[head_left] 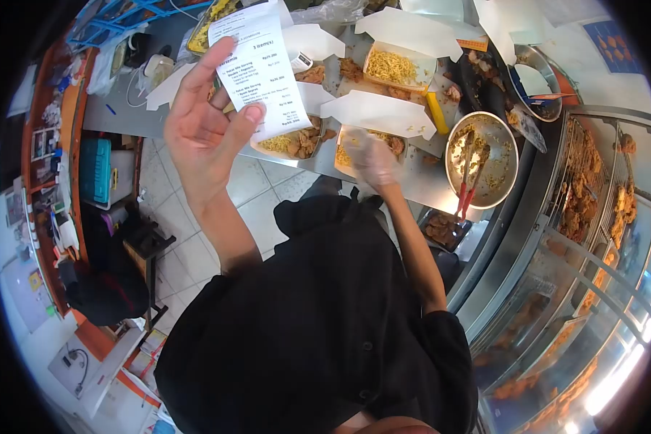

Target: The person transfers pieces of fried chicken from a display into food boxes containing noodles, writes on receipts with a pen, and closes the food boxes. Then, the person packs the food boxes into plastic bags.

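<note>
My left hand [206, 119] holds up a printed receipt [257, 76], pinched between thumb and fingers above the counter. My right hand [375, 160], in a clear plastic glove, is at an open paper box [345, 168] of noodles with fried pieces. Motion blur smears its fingers, so I cannot make out whether they grip anything. Partly behind the receipt stands another open box with noodles and fried chicken [298, 143]. Farther back is a third open box of noodles [392, 69].
A steel bowl [510, 148] with noodle scraps and red-handled tongs [467, 177] stands to the right. Beyond its right side is a glass display case [557, 289] with fried chicken on racks. A tray of fried pieces [446, 230] sits below the counter edge. Shelves line the left.
</note>
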`<state>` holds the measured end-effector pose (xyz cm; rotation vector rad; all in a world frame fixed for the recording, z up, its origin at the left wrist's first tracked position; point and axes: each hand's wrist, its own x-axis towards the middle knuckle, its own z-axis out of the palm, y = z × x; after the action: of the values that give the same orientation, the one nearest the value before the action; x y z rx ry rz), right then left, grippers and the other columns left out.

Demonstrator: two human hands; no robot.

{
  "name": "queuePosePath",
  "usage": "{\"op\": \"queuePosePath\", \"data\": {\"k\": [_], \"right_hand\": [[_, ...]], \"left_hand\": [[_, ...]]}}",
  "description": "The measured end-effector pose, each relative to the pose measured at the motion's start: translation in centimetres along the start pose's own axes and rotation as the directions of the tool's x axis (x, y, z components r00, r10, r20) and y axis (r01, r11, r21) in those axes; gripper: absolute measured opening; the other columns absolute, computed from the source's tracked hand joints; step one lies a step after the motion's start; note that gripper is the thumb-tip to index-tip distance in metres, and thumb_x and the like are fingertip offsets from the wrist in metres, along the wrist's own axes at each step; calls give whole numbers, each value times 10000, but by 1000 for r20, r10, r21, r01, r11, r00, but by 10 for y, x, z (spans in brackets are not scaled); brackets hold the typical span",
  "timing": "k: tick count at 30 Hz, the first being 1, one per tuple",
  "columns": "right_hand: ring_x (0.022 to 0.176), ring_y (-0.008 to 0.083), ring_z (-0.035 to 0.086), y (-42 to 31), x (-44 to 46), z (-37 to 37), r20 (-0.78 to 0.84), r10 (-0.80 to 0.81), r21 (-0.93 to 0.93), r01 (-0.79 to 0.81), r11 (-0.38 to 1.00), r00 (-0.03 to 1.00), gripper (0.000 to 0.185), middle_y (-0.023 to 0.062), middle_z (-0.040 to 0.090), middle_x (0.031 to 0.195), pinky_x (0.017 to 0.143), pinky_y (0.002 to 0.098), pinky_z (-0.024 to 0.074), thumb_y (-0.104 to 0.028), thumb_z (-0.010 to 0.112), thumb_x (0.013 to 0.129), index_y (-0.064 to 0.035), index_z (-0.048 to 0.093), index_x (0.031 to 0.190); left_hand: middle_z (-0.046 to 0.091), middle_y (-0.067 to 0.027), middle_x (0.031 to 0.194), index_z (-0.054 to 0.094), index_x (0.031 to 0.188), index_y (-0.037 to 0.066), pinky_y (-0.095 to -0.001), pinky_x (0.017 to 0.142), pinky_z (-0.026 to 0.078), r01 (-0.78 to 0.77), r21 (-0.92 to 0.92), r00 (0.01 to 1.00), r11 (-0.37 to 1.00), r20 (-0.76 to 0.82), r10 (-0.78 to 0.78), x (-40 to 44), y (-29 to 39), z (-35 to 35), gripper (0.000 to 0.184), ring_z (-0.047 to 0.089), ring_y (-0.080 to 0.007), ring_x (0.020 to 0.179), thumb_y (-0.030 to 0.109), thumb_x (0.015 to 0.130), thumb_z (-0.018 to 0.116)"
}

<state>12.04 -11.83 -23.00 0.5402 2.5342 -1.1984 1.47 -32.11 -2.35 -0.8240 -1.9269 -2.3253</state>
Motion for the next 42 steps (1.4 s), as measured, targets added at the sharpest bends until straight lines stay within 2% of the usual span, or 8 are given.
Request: {"op": "queuePosePath", "data": {"k": [10,22,27,29,31,36,38,42], "right_hand": [[763,355,680,11,81,113,493,-370,-527,608,594,788,226,207,671,822,689,439,553,-163,535,828,21,664,810],[896,275,664,-14,84,155,128,-371,-365,392,844,920,212,141,656,919,726,386,539,-200,492,881,-41,629,918],[850,218,619,31,32,119,-347,-262,357,385,851,901,251,120,603,861,720,380,480,-309,534,879,-74,587,949],[805,193,595,74,0,79,-701,-166,606,702,374,694,261,101,570,809,665,349,444,-317,580,857,-56,576,841],[1072,309,590,96,-104,-21,-838,197,322,170,931,509,247,142,621,1151,903,406,486,-145,562,883,-81,639,1109],[788,265,573,159,-418,-137,-457,293,512,21,859,-840,256,123,604,868,716,363,473,-246,550,953,0,570,888],[1015,358,578,174,-512,-139,-344,-270,714,-437,547,-899,365,222,599,1084,872,461,461,-271,600,916,26,534,1117],[1149,416,517,180,-587,-153,-213,-303,816,-340,468,-929,669,263,522,1232,986,481,426,-333,680,845,60,389,1303]], "left_hand": [[457,-240,1394,420,1350,-115,-332,965,496,94,-70,995,993,-19,-96,6,-14,-22,637,549,-250,1194,-127,767,675],[472,-207,1386,381,1412,-57,-390,1058,395,224,126,974,966,-58,-218,9,-25,-39,693,501,-294,1247,-4,795,692],[347,-223,1484,361,1417,-72,-460,1112,305,81,110,957,991,269,-108,28,-54,-8,656,374,-334,1347,42,838,648],[370,-219,1466,390,1407,-58,-442,1097,326,207,-72,898,976,410,-161,36,-58,36,608,398,-314,1327,48,861,635],[394,-212,1448,407,1400,-48,-436,1091,338,236,-101,806,966,576,-137,42,-66,81,593,421,-308,1307,61,866,641],[494,-196,1359,438,1386,-25,-417,1050,396,301,-196,539,933,842,2,18,-47,205,586,507,-278,1218,70,853,665],[509,-194,1339,444,1382,-25,-406,1036,410,259,-259,454,931,883,119,-10,-29,255,588,517,-268,1202,75,849,671],[526,-178,1314,460,1359,-57,-389,1024,405,264,-319,292,910,926,240,-89,20,336,587,515,-267,1195,165,861,678]]}}
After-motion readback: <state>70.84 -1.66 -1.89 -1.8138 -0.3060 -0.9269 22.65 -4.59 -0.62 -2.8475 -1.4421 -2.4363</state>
